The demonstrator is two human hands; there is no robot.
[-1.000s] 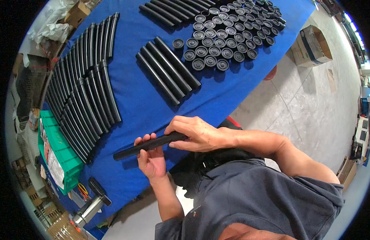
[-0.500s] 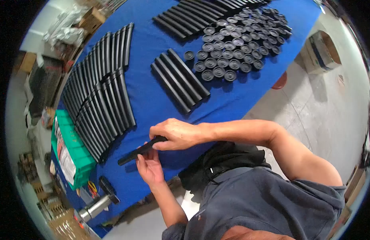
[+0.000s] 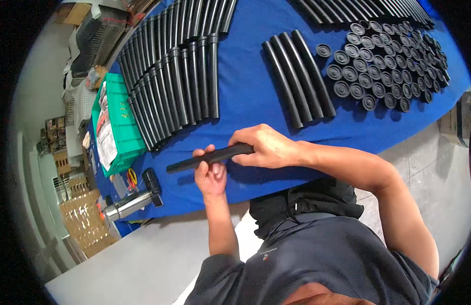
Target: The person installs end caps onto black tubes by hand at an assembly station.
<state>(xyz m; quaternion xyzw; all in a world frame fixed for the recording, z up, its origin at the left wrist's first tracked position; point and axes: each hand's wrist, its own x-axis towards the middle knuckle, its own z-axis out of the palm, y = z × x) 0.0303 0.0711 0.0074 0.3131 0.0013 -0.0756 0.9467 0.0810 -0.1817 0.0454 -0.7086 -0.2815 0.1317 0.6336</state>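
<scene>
A black tube is held nearly level above the front of the table, its left end sticking out free. My right hand wraps around the tube's right end and hides it. Beneath the middle of the tube, my left hand grips it between thumb and fingers. Beyond my hands, several plain black tubes lie side by side. To the left, rows of black tubes with wider collars at one end lie closely packed.
A blue cloth covers the table. Many round black ringed caps stand at the right, with more black tubes behind. On the left are a green crate, a silver cylinder with a black head and yellow-handled scissors.
My view has turned, so the table's contents appear shifted right and up. Both hands still hold the tube, which now looks more level.
</scene>
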